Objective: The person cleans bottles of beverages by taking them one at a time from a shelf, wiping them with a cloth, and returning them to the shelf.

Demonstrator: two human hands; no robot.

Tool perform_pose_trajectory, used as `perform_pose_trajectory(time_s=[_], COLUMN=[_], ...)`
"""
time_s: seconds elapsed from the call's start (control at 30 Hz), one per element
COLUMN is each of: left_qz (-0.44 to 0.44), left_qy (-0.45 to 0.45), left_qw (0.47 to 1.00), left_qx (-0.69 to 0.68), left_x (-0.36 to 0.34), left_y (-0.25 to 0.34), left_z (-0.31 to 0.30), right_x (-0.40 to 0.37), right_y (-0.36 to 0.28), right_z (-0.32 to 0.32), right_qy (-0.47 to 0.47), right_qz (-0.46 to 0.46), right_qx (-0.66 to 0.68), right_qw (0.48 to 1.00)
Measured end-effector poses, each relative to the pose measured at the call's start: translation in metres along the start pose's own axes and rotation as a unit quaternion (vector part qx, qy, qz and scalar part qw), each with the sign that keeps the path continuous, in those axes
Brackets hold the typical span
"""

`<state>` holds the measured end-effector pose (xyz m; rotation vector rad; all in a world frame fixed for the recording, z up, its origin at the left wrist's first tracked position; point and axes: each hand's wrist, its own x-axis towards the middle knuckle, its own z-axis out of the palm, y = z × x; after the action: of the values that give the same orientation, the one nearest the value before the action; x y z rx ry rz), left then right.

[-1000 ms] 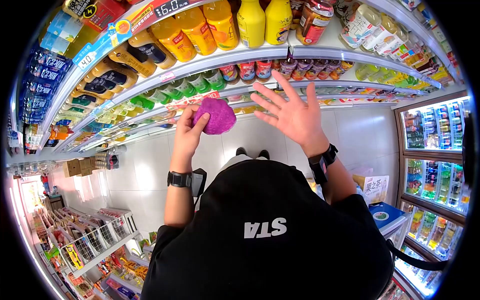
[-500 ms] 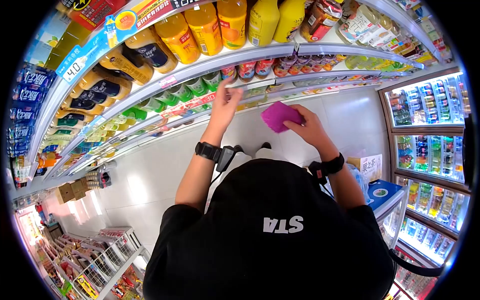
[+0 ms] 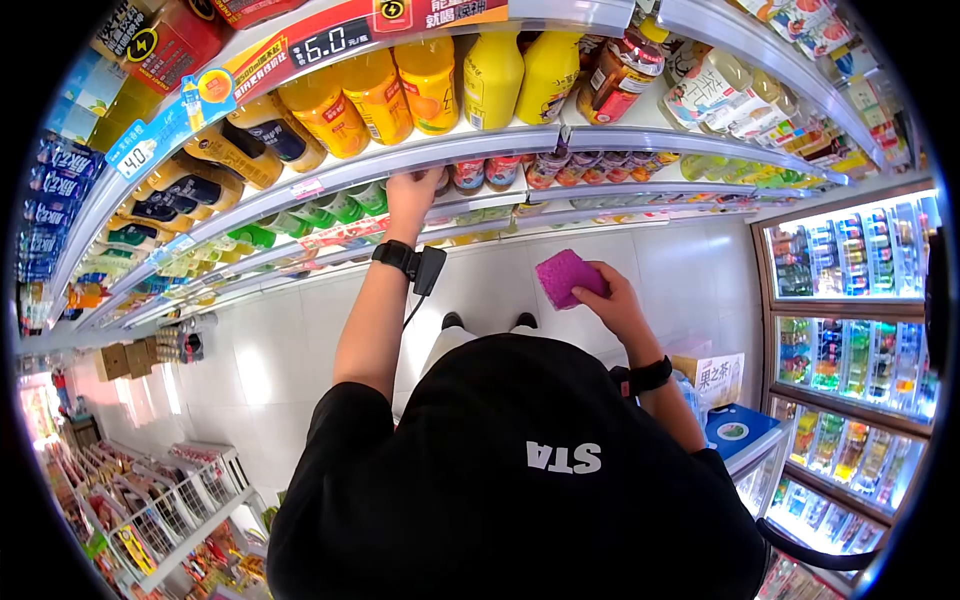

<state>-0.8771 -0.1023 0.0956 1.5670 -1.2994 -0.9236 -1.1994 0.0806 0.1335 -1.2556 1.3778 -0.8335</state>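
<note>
My left hand (image 3: 410,200) reaches into the second shelf, at the end of a short row of bottles with red labels (image 3: 468,177). Its fingers are bent around a bottle there, mostly hidden by the hand and the shelf lip above. Green-labelled bottles (image 3: 340,203) stand just left of it. Away from the shelf, over the floor, my right hand (image 3: 612,295) pinches a folded purple cloth (image 3: 568,279) between thumb and fingers.
Orange juice bottles (image 3: 375,98) and yellow bottles (image 3: 493,82) line the shelf above. Lit drink coolers (image 3: 850,250) stand on the right, near a blue-topped stand (image 3: 740,430). A white wire rack (image 3: 190,500) of packets is at lower left, cardboard boxes (image 3: 125,360) beyond.
My left hand has moved forward and left from the open air to the bottles on the second shelf. The cloth in my right hand has shifted slightly down, and the view has tilted.
</note>
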Motion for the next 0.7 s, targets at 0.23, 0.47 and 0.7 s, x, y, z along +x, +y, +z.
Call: perform_pose_trajectory(time_s=[0.23,0.47,0.7], left_qz=[0.236,0.234,0.232], left_qy=[0.169,0.065,0.13], left_qw=[0.937,0.968,0.963], left_qx=[0.193,0.069,-0.053], left_x=[-0.037,-0.048,-0.079], left_y=[0.0,-0.021,0.012], left_z=[0.017,0.032,-0.014], right_x=[0.013,0.024,0.041], right_y=[0.017,0.012,0.0], right_z=[-0.029,-0.042,-0.038], right_qy=[-0.04,-0.06,-0.072], right_qz=[-0.022,-0.026,-0.076], right_qx=[-0.037,-0.052,-0.081], right_qw=[0.998,0.996,0.991])
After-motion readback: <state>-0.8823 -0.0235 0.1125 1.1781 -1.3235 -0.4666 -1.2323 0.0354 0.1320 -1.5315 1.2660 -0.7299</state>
